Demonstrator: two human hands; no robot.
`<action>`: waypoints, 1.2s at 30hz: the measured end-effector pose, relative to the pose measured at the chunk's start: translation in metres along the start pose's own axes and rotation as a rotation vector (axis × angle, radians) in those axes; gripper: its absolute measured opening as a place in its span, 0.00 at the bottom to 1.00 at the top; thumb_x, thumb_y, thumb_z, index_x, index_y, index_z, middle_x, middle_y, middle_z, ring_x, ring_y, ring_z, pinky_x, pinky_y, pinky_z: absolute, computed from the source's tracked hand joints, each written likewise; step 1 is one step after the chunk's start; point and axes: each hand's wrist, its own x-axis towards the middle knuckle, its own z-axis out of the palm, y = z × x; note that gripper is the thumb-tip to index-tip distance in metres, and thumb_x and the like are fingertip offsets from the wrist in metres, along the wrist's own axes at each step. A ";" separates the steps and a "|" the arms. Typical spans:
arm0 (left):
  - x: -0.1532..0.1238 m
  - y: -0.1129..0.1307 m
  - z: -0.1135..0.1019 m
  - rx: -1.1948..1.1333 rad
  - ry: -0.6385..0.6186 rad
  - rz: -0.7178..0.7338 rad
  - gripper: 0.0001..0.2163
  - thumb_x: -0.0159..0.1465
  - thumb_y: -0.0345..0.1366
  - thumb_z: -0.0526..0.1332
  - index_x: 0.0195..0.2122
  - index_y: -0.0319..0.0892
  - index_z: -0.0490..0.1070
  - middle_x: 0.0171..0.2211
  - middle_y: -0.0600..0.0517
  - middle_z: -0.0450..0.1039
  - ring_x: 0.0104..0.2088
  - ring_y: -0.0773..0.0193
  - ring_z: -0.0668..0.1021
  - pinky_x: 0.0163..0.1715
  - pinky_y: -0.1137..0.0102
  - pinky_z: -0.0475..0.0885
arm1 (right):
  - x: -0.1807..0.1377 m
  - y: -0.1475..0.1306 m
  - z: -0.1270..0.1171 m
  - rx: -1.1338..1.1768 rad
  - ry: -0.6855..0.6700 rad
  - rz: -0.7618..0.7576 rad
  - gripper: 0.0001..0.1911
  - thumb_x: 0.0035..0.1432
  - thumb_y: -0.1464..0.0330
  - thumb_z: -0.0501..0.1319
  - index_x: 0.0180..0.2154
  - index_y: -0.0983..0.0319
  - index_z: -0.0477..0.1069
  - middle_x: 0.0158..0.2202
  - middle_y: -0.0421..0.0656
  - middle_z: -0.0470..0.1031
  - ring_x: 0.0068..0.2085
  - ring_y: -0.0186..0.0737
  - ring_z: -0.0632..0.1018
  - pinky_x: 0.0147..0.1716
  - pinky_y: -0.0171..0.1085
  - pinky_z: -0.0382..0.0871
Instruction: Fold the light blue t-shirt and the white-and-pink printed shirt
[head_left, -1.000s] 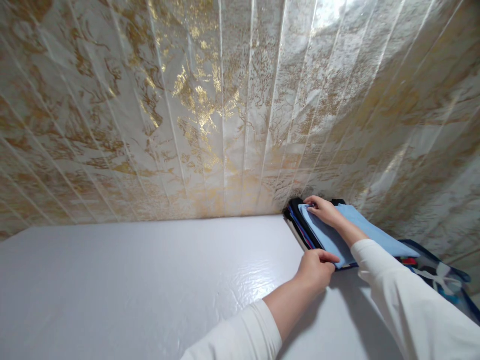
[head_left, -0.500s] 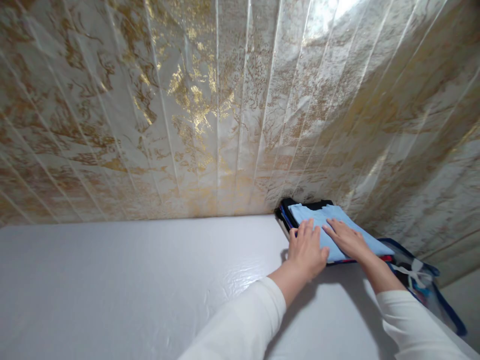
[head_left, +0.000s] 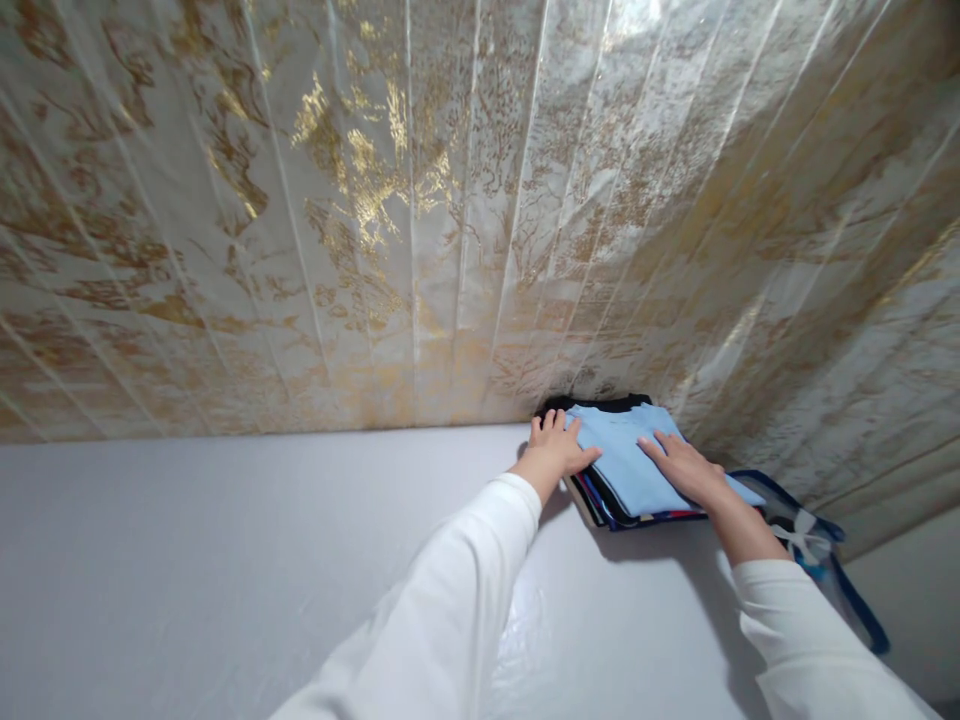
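A folded light blue garment (head_left: 626, 465) lies on top of a stack of folded clothes (head_left: 600, 510), whose black, blue, red and beige edges show below it. My left hand (head_left: 556, 445) rests at the stack's left edge, fingers spread over the corner of the blue garment. Flat on the right part of the same garment lies my right hand (head_left: 686, 468), its fingers stretched out. Neither hand grips anything. The underside of the stack is hidden.
The stack sits on a smooth white surface (head_left: 225, 560), against a wall covering (head_left: 450, 250) with a shiny gold pattern. To the right is a see-through bag (head_left: 825, 560) with dark blue edging and something white and bow-shaped.
My left hand has moved left and away from me, from the garment's near part to the stack's left edge. My right hand stays on the garment. The view has shifted slightly.
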 end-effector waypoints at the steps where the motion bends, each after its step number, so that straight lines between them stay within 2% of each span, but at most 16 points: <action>1: 0.002 -0.004 0.003 0.002 -0.010 -0.010 0.35 0.64 0.57 0.48 0.66 0.39 0.53 0.68 0.40 0.45 0.68 0.48 0.48 0.63 0.49 0.45 | 0.000 -0.001 0.000 -0.001 -0.005 0.007 0.39 0.63 0.46 0.37 0.65 0.63 0.56 0.67 0.51 0.53 0.65 0.57 0.59 0.59 0.60 0.54; 5: -0.002 -0.010 0.007 0.002 -0.035 -0.020 0.34 0.64 0.58 0.48 0.66 0.45 0.51 0.69 0.44 0.43 0.68 0.50 0.46 0.63 0.50 0.45 | -0.003 -0.003 -0.003 -0.007 -0.001 0.017 0.39 0.63 0.46 0.37 0.66 0.62 0.54 0.68 0.51 0.51 0.65 0.56 0.58 0.59 0.59 0.54; 10: -0.021 -0.010 -0.005 -0.023 -0.072 -0.035 0.32 0.67 0.53 0.48 0.68 0.41 0.46 0.70 0.40 0.38 0.68 0.48 0.46 0.62 0.50 0.48 | -0.017 -0.011 -0.013 -0.011 0.039 0.004 0.36 0.64 0.49 0.40 0.63 0.65 0.58 0.66 0.53 0.55 0.65 0.57 0.59 0.59 0.58 0.54; 13: -0.051 -0.022 -0.019 -0.043 -0.127 -0.038 0.30 0.67 0.48 0.51 0.67 0.40 0.48 0.70 0.40 0.37 0.68 0.49 0.45 0.63 0.51 0.47 | -0.035 -0.023 -0.011 -0.011 0.094 -0.066 0.33 0.66 0.53 0.40 0.63 0.65 0.57 0.67 0.50 0.55 0.66 0.51 0.56 0.62 0.51 0.51; 15: -0.085 -0.037 -0.031 -0.056 -0.174 -0.059 0.30 0.65 0.45 0.55 0.66 0.39 0.51 0.70 0.39 0.37 0.68 0.49 0.45 0.63 0.50 0.46 | -0.050 -0.032 -0.007 -0.019 0.133 -0.142 0.31 0.65 0.55 0.42 0.62 0.64 0.59 0.66 0.49 0.56 0.66 0.49 0.56 0.62 0.49 0.50; 18: -0.165 -0.061 -0.058 -0.080 -0.236 -0.109 0.30 0.64 0.43 0.57 0.66 0.38 0.53 0.69 0.38 0.39 0.68 0.49 0.47 0.63 0.52 0.50 | -0.070 -0.048 -0.001 0.033 0.212 -0.220 0.30 0.64 0.55 0.43 0.60 0.64 0.62 0.64 0.50 0.61 0.65 0.50 0.60 0.61 0.52 0.52; 21: -0.269 -0.085 -0.091 -0.095 -0.260 -0.179 0.28 0.65 0.43 0.57 0.65 0.43 0.56 0.69 0.43 0.41 0.68 0.54 0.48 0.64 0.57 0.50 | -0.093 -0.072 0.003 0.174 0.282 -0.344 0.31 0.63 0.54 0.42 0.61 0.61 0.61 0.63 0.48 0.62 0.65 0.49 0.61 0.61 0.51 0.54; 24: -0.376 -0.111 -0.122 -0.119 -0.191 -0.341 0.28 0.64 0.44 0.55 0.65 0.47 0.55 0.70 0.49 0.37 0.69 0.56 0.44 0.65 0.57 0.45 | -0.120 -0.107 0.011 0.291 0.243 -0.531 0.33 0.60 0.51 0.44 0.61 0.59 0.60 0.63 0.47 0.63 0.64 0.50 0.63 0.60 0.51 0.54; 26: -0.442 -0.132 -0.138 0.006 -0.042 -0.495 0.27 0.64 0.44 0.53 0.65 0.49 0.56 0.70 0.50 0.39 0.69 0.57 0.46 0.65 0.56 0.47 | -0.141 -0.136 0.022 0.334 0.167 -0.634 0.35 0.58 0.49 0.47 0.61 0.58 0.60 0.63 0.47 0.63 0.63 0.52 0.64 0.60 0.52 0.54; 28: -0.504 -0.154 -0.149 0.219 0.137 -0.701 0.27 0.62 0.42 0.53 0.63 0.46 0.60 0.69 0.47 0.44 0.68 0.52 0.51 0.63 0.52 0.51 | -0.163 -0.165 0.034 0.361 0.099 -0.710 0.35 0.56 0.49 0.49 0.61 0.57 0.60 0.63 0.48 0.62 0.63 0.54 0.64 0.60 0.53 0.55; 30: -0.564 -0.174 -0.158 0.423 0.288 -0.913 0.28 0.57 0.43 0.53 0.60 0.44 0.63 0.67 0.44 0.53 0.66 0.45 0.55 0.60 0.47 0.55 | -0.183 -0.193 0.046 0.393 0.051 -0.769 0.34 0.55 0.49 0.50 0.60 0.55 0.62 0.63 0.48 0.63 0.62 0.54 0.65 0.59 0.54 0.57; 32: -0.615 -0.187 -0.164 0.556 0.413 -1.092 0.27 0.52 0.49 0.52 0.53 0.49 0.68 0.61 0.47 0.64 0.64 0.39 0.58 0.56 0.42 0.57 | -0.202 -0.217 0.055 0.434 0.003 -0.830 0.32 0.55 0.49 0.50 0.59 0.53 0.63 0.63 0.48 0.63 0.61 0.54 0.67 0.56 0.54 0.61; 34: -0.650 -0.194 -0.168 0.511 0.469 -1.217 0.26 0.49 0.53 0.53 0.46 0.48 0.70 0.53 0.43 0.73 0.58 0.31 0.66 0.51 0.40 0.61 | -0.220 -0.235 0.059 0.474 -0.058 -0.894 0.32 0.57 0.50 0.49 0.60 0.54 0.63 0.63 0.48 0.62 0.61 0.53 0.68 0.54 0.51 0.65; 36: -0.663 -0.197 -0.169 0.322 0.496 -1.250 0.23 0.47 0.53 0.53 0.40 0.50 0.71 0.43 0.47 0.78 0.50 0.32 0.74 0.48 0.42 0.65 | -0.235 -0.246 0.059 0.496 -0.124 -0.945 0.32 0.59 0.52 0.48 0.61 0.56 0.62 0.64 0.49 0.60 0.62 0.51 0.66 0.54 0.50 0.66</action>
